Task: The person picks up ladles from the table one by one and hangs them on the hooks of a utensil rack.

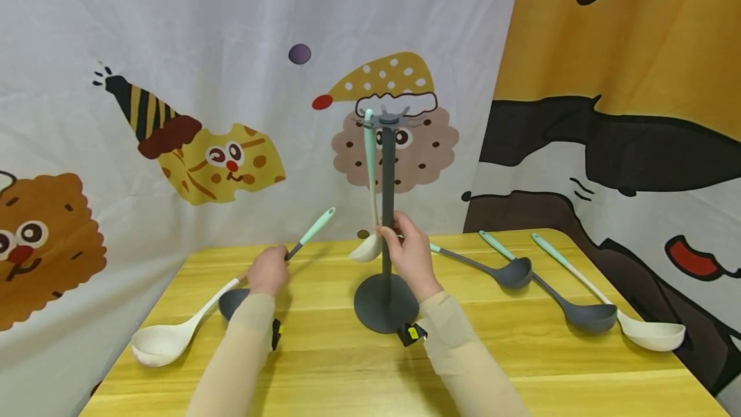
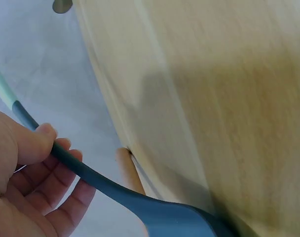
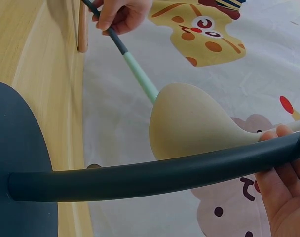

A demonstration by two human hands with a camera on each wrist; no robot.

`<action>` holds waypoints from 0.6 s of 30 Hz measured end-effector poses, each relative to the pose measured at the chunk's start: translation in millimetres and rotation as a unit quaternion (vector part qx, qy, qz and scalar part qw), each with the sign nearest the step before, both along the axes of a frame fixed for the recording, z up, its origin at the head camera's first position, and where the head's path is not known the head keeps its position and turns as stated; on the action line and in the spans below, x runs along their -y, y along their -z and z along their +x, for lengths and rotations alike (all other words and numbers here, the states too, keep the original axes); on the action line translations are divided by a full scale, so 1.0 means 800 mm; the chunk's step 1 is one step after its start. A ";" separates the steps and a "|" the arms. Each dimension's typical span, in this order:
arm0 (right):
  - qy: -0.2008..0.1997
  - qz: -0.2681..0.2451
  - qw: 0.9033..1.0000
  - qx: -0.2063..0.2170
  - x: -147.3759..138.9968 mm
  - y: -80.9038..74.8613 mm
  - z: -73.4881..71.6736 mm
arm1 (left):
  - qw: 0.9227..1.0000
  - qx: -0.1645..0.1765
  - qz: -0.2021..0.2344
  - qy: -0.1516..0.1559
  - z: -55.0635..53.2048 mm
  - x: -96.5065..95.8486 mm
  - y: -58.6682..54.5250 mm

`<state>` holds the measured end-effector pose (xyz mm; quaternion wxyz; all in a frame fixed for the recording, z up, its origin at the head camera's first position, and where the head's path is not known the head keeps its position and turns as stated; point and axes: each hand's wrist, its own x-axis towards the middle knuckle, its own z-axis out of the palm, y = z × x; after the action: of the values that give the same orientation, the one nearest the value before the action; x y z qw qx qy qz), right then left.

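Observation:
My left hand (image 1: 269,270) pinches the handle of a dark grey ladle (image 2: 105,185) with a mint grip, its bowl low over the left of the table. A dark grey ladle stand (image 1: 386,304) with a round base and a ring of hooks rises mid-table. From one hook hangs a white ladle (image 1: 367,249), mint grip up, bowl left of the pole. My right hand (image 1: 411,256) is curled round the pole, thumb in front and fingers behind, fingertips right at the white ladle's neck. The right wrist view shows that bowl behind the pole.
A white ladle with a tan handle end (image 1: 164,342) lies at the table's left. On the right lie two dark grey ladles (image 1: 512,273) and a white ladle (image 1: 654,334), all with mint grips. A patterned curtain (image 1: 231,18) hangs behind the wooden table (image 1: 336,372).

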<state>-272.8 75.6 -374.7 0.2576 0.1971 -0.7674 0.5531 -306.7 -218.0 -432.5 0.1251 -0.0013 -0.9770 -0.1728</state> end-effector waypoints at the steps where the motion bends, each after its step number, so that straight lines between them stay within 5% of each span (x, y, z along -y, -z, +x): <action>1: 0.001 0.000 1.000 0.000 0.000 0.000 0.000 | 1.000 -0.005 0.005 0.002 0.000 -0.002 -0.001; 18: 0.002 0.001 1.000 -0.002 -0.001 0.001 -0.001 | 0.997 -0.038 0.070 0.016 0.005 -0.030 -0.026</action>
<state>-273.4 76.1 -375.5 0.2604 0.1971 -0.7680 0.5510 -302.8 -194.4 -411.7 0.1589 -0.0150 -0.9569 -0.2427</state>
